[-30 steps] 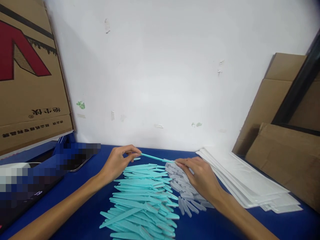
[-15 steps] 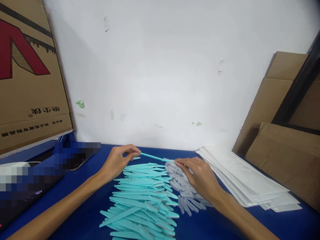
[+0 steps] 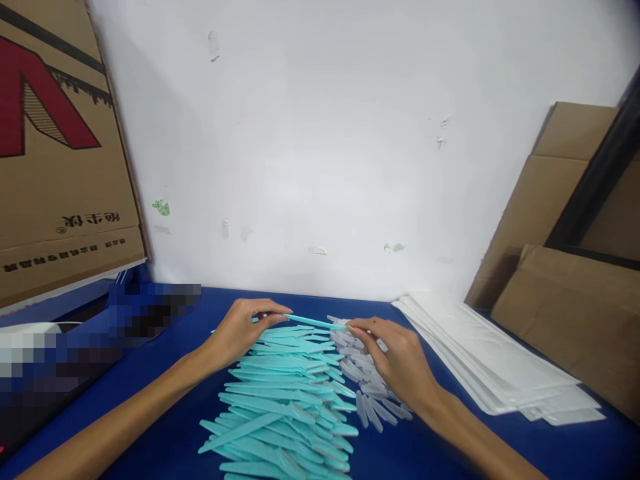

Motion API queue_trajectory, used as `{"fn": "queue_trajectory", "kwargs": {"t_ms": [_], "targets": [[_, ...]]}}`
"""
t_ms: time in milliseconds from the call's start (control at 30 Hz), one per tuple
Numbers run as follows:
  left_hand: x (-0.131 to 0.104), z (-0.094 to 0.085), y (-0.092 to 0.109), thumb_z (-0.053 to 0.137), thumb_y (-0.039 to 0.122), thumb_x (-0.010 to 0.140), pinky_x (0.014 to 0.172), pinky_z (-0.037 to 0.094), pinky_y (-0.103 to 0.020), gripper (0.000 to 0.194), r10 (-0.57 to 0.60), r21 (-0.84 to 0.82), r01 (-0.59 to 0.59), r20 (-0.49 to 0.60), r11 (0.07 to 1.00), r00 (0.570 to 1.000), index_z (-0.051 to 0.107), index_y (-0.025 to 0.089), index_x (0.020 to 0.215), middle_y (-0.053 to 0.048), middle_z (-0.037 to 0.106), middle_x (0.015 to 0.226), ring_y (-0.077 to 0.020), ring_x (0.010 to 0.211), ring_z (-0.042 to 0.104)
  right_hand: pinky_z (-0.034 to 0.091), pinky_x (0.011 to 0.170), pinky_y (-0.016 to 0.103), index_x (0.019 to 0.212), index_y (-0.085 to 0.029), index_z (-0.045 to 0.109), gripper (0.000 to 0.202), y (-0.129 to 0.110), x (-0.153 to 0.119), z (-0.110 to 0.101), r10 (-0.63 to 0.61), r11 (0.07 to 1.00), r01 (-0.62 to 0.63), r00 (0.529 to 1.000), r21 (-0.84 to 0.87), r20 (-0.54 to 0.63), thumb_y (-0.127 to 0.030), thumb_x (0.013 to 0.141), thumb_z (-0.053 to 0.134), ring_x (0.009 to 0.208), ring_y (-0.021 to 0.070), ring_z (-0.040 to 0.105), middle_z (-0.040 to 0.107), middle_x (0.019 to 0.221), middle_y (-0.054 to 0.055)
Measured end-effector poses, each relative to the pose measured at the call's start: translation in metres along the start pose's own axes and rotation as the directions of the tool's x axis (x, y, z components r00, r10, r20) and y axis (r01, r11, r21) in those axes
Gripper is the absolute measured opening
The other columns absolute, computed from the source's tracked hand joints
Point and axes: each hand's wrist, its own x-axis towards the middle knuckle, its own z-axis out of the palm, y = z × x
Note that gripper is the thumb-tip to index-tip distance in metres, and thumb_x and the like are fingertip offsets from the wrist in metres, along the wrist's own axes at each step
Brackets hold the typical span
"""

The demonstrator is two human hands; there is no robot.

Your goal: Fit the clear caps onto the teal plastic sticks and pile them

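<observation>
- Blue-green stick (image 3: 317,323) is held between two hands, one at each end, so the step in hand looks like working on just one stick.
- The left hand (image 3: 257,328) has its thumb and finger pinched together on the stick's left end.
- The right hand (image 3: 397,350) is pinched on the other end (its fingers cover the tip, so nobody can tell if a little clear piece is on it).
- The stick lies right between the hands, touching both, and tips down a bit toward the right one. It seems to be up off the blue counter (image 3: 400,460), near the far end of the stick pile (image 3: 287,393).
- That pile sits below the hands, and the heap of clear pieces (image 3: 370,387) is just beside it, partly behind the right hand.
- White bags (image 3: 480,353) lie flat on the right, apart from the fingers.
- The next move probably calls for soft, steady pinching and keeping the stick straight, because such a thin thing could bend or slip.
</observation>
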Motion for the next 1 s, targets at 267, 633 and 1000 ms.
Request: {"fn": "queue_trajectory", "kwargs": {"t_ms": [267, 633, 1000], "targets": [[-0.003, 0.005, 0.007, 0.058, 0.022, 0.097, 0.062, 0.044, -0.023, 0.022, 0.160, -0.004, -0.160, -0.037, 0.987, 0.986, 0.079, 0.021, 0.102, -0.004, 0.075, 0.088, -0.0149, 0.075, 0.065, 0.050, 0.065, 0.028, 0.109, -0.019, 0.073, 0.022, -0.002, -0.001, 0.001, -0.027, 0.998, 0.027, 1.000, 0.053, -0.006, -0.024, 0.104, 0.052, 0.065, 0.0165, 0.067, 0.074, 0.078, 0.002], [-0.008, 0.006, 0.008, 0.050, 0.017, 0.101, 0.064, 0.045, -0.024, 0.024, 0.288, 0.177, -0.284, 0.004, 0.942, 0.958, 0.073, 0.019, 0.106, -0.003, 0.069, 0.087, -0.0137, 0.072, 0.061, 0.048, 0.063, 0.026, 0.110, -0.021, 0.069, 0.021, -0.004, -0.006, 0.004, -0.017, 0.994, 0.018, 1.000, 0.112, -0.006, -0.017, 0.104, 0.049, 0.057, 0.0124, 0.061, 0.068, 0.072, -0.002], [0.007, -0.020, -0.035, 0.038, 0.016, 0.102, 0.077, 0.046, -0.035, 0.031, 0.074, 0.722, -0.193, 0.193, 0.665, 0.978, 0.069, 0.018, 0.105, -0.009, 0.073, 0.093, -0.0256, 0.089, 0.060, 0.054, 0.071, 0.032, 0.129, -0.024, 0.059, 0.028, -0.009, 0.001, -0.001, 0.028, 0.994, -0.019, 0.996, -0.105, 0.088, -0.024, 0.104, 0.045, 0.080, 0.0187, 0.070, 0.071, 0.112, 0.005]]}}
